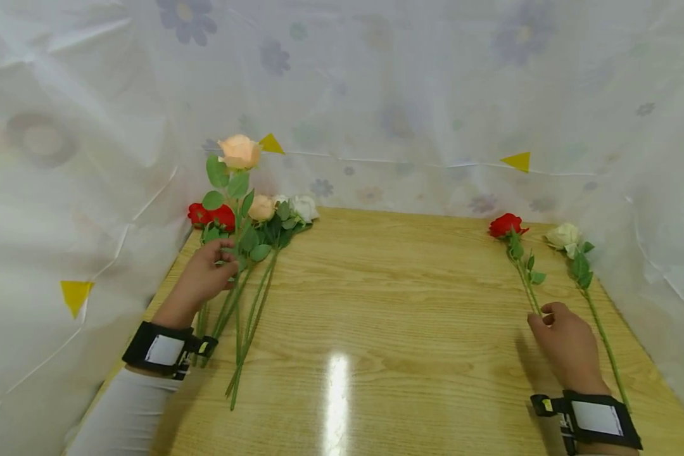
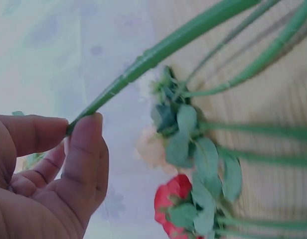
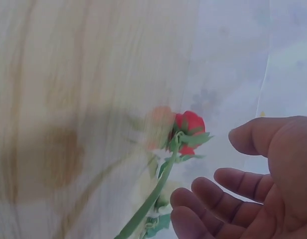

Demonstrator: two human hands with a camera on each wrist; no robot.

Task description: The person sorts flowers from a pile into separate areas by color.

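My left hand (image 1: 204,273) pinches the stem of a peach rose (image 1: 239,152), whose bloom stands upright above the other flowers. In the left wrist view the green stem (image 2: 148,59) runs from between thumb and fingers toward the upper right. On the right, a red rose (image 1: 507,225) lies on the table, its stem leading to my right hand (image 1: 567,345). The right wrist view shows that hand's thumb and fingers (image 3: 208,194) spread apart, with the red rose's stem (image 3: 161,186) beside them rather than between them.
Red roses (image 1: 211,216), another peach rose (image 1: 261,208) and white roses (image 1: 304,208) lie bunched at the table's left. Right of the right hand lies a white rose (image 1: 564,236). A flowered plastic curtain (image 1: 399,95) encloses the wooden table (image 1: 387,285).
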